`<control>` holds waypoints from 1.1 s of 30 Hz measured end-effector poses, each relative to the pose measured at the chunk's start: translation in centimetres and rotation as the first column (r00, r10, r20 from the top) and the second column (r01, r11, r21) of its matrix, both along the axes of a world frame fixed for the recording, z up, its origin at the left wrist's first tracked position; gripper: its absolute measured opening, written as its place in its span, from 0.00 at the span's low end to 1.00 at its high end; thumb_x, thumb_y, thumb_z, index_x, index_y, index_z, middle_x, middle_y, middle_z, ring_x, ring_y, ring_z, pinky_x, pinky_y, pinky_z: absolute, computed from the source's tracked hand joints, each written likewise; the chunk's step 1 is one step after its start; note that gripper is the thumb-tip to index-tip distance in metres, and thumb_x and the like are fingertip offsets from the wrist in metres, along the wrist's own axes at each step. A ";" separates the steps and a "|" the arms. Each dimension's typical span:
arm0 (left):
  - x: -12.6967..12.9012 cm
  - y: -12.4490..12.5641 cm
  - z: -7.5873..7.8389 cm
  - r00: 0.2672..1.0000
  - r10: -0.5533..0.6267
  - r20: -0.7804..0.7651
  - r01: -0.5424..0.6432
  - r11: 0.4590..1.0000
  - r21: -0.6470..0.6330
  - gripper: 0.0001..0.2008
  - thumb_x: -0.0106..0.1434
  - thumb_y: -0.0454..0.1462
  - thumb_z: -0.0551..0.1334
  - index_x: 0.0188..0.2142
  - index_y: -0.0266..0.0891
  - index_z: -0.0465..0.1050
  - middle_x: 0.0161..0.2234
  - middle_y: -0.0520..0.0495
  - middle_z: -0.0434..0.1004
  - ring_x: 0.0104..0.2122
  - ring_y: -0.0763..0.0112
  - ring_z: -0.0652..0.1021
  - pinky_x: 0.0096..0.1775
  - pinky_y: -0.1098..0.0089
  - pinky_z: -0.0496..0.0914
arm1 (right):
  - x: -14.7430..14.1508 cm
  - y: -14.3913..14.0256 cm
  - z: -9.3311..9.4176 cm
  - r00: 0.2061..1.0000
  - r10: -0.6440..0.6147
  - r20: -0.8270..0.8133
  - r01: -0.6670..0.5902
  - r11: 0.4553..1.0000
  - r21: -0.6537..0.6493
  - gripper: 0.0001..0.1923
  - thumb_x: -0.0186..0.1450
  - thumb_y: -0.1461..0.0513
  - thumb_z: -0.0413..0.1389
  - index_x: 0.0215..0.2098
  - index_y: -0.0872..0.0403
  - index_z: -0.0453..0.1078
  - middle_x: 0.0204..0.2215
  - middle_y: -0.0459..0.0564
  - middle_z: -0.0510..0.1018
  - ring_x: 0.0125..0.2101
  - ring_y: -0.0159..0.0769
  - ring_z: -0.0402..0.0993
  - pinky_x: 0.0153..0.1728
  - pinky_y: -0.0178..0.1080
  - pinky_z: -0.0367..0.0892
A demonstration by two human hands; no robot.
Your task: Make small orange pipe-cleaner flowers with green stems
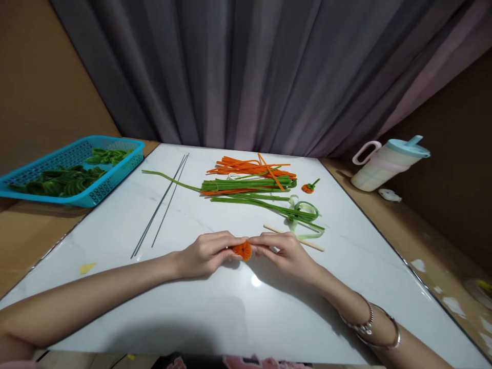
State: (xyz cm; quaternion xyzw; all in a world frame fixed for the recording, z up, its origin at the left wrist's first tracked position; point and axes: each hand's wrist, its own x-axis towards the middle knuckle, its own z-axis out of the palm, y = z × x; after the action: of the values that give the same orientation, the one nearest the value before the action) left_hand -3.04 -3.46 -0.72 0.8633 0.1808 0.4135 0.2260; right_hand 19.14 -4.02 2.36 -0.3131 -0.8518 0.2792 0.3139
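Both hands meet at table (215, 318) centre, near its front edge: left hand (207, 254) and right hand (284, 253) pinching coiled pipe cleaner (242, 249) between them. Wooden stick (307, 242) just behind right hand. Pipe cleaner bundle (249, 184) toward back edge. Wire rods (163, 205) left of bundle. Basket (23, 177) overhangs back-left corner. Jug (388, 164) off right edge.

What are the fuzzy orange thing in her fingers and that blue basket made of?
The orange coil, pinched between left hand and right hand, looks like fuzzy pipe cleaner: matte, bristly edge. The blue basket looks like moulded plastic, with a smooth rim and lattice walls.
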 end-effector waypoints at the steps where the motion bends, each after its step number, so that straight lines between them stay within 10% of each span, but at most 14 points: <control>1: 0.0 0.0 0.0 1.000 -0.004 0.004 0.004 1.000 0.006 0.19 0.63 0.29 0.57 0.55 0.36 0.65 0.34 0.42 0.76 0.33 0.70 0.76 0.34 0.71 0.74 | 0.0 0.0 -0.1 1.000 -0.002 -0.003 0.002 1.000 0.008 0.11 0.66 0.65 0.51 0.43 0.52 0.74 0.31 0.48 0.81 0.28 0.30 0.76 0.31 0.34 0.71; 12: 0.3 0.1 0.2 0.997 0.068 0.019 -0.063 0.980 -0.189 0.15 0.63 0.32 0.58 0.50 0.38 0.68 0.40 0.42 0.76 0.39 0.69 0.76 0.41 0.67 0.73 | 0.1 0.0 0.7 0.984 -0.171 -0.055 0.169 0.985 -0.035 0.09 0.65 0.61 0.53 0.39 0.53 0.74 0.32 0.49 0.81 0.29 0.30 0.76 0.24 0.30 0.70; 18: 0.4 -0.2 0.1 0.984 0.164 0.070 -0.145 0.966 -0.214 0.15 0.63 0.33 0.60 0.50 0.38 0.68 0.40 0.43 0.76 0.38 0.69 0.75 0.41 0.66 0.73 | -0.1 -0.3 -0.7 0.995 -0.090 -0.051 0.099 0.967 0.233 0.15 0.65 0.57 0.54 0.49 0.52 0.70 0.34 0.51 0.80 0.25 0.31 0.72 0.28 0.36 0.72; 33: 0.2 -0.1 0.5 0.989 0.137 0.050 -0.141 0.987 0.083 0.18 0.63 0.33 0.59 0.53 0.38 0.66 0.33 0.44 0.77 0.29 0.70 0.73 0.32 0.67 0.72 | -0.2 -0.3 -1.4 0.999 -0.035 0.009 0.029 0.924 0.382 0.19 0.68 0.64 0.48 0.58 0.53 0.59 0.32 0.50 0.78 0.28 0.33 0.71 0.26 0.37 0.69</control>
State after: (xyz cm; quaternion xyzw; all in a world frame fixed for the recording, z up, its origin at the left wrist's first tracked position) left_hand -2.84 -3.56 -0.21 0.8480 0.2177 0.4548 0.1632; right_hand 18.95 -4.29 0.93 -0.2621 -0.8870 0.1003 0.3668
